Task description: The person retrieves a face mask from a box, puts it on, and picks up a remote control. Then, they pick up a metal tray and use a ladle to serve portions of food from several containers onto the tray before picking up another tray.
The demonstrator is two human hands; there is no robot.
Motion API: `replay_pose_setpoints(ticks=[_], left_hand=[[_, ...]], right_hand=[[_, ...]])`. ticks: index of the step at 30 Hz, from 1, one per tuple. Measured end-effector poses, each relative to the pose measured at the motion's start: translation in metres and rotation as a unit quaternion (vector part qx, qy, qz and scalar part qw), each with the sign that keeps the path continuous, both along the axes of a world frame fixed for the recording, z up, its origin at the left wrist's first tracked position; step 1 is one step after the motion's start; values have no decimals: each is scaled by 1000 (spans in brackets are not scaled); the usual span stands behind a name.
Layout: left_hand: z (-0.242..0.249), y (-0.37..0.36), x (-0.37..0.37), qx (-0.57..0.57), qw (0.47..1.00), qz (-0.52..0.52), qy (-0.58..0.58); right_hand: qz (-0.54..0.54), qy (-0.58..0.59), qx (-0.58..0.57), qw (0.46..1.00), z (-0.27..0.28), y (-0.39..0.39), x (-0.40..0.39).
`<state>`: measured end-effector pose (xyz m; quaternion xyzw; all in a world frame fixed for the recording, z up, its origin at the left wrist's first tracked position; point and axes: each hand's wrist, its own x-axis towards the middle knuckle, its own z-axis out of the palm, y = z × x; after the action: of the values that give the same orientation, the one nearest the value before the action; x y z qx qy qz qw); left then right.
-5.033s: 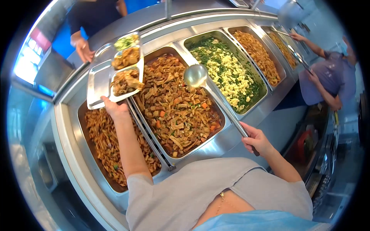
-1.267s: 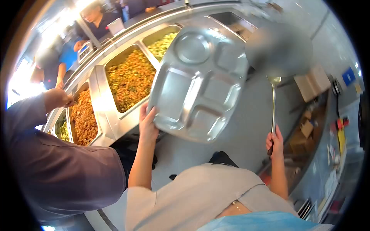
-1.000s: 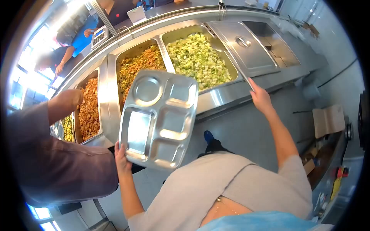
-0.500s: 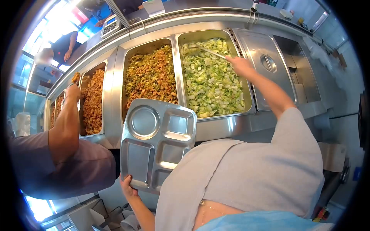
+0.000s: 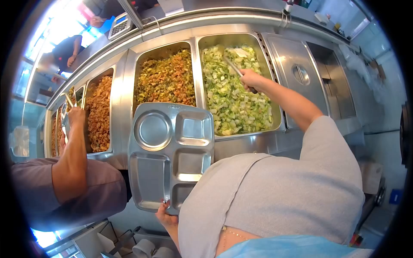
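My left hand (image 5: 167, 216) is closed on the lower edge of a metal compartment tray (image 5: 148, 182), thumb on top. The tray's compartments hold no food, and it tilts up in front of the counter. Over the pan of chopped cabbage (image 5: 238, 105), my right hand (image 5: 251, 81) grips the handle of a long metal serving spoon (image 5: 232, 66). Its dark handle end sticks out below my fist. The spoon's head is hard to make out among the pale green pieces. Part of the tray's lower right is hidden behind my shirt.
A pan of mixed diced food (image 5: 165, 77) and a pan of brown meat-like pieces (image 5: 99, 114) stand to the left. A co-worker's hand (image 5: 76, 116) works there with a utensil. A lidded pan (image 5: 292, 81) sits on the right. The counter's front rail (image 5: 245, 144) runs below the cabbage.
My right hand has moved slightly left, and the spoon has swung to a steeper angle. The tray has shifted a little left and up. The co-worker's hand has moved left and down.
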<state>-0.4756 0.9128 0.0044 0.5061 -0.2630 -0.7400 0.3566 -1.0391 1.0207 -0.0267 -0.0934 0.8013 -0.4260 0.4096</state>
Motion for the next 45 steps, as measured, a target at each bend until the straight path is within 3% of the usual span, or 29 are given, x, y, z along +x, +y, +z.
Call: replay_pose_setpoints(ticks=[3, 4, 6, 8, 10, 12, 15, 19, 21, 23, 27, 29, 30, 31, 33, 39, 41, 45], left_hand=[[5, 0, -6, 10, 1000, -19, 6], [1, 0, -2, 21, 999, -6, 28], [-10, -4, 7, 47, 996, 14, 76], [-7, -3, 2, 35, 994, 53, 85], [-15, -6, 4, 46, 991, 87, 89], [-54, -15, 33, 87, 986, 120, 79], [-67, -7, 56, 91, 982, 147, 82], [-46, -14, 46, 71, 979, 150, 122], [-48, -20, 45, 69, 976, 139, 150], [-53, -29, 45, 77, 970, 130, 189], [-34, -36, 22, 40, 982, 122, 142], [-25, -42, 10, 5, 982, 128, 139], [-23, -44, 9, -6, 984, 114, 136], [-22, -45, 9, -12, 986, 98, 132], [-24, -52, 4, 14, 985, 99, 143], [-36, -95, -15, 19, 986, 88, 139], [-37, -111, -26, 29, 983, 87, 159], [-36, -133, -42, 19, 981, 59, 185]], right_hand=[[110, 77, 29, 991, 14, -9, 3], [152, 182, 89, 967, 18, -5, 3], [213, 389, 204, 873, 26, 20, -2], [202, 504, 236, 806, 20, 48, -5], [173, 519, 152, 823, 24, 59, -2], [165, 511, 75, 841, 36, 68, 19], [236, 452, -10, 860, 58, 30, 23], [329, 443, 179, 814, 80, -81, 17], [359, 500, 195, 763, 60, -127, -2], [383, 487, 213, 755, 46, -170, -11], [356, 476, 128, 794, 16, -244, 19], [398, 318, 157, 846, 7, -281, 26], [325, 135, 107, 930, 1, -290, 31], [267, 3, 57, 962, 0, -289, 32], [129, -251, -46, 958, 9, -281, 22], [-25, -497, -192, 846, -7, -274, 33], [-68, -513, -207, 830, -1, -269, 37], [-33, -474, -232, 849, -12, -256, 37]])
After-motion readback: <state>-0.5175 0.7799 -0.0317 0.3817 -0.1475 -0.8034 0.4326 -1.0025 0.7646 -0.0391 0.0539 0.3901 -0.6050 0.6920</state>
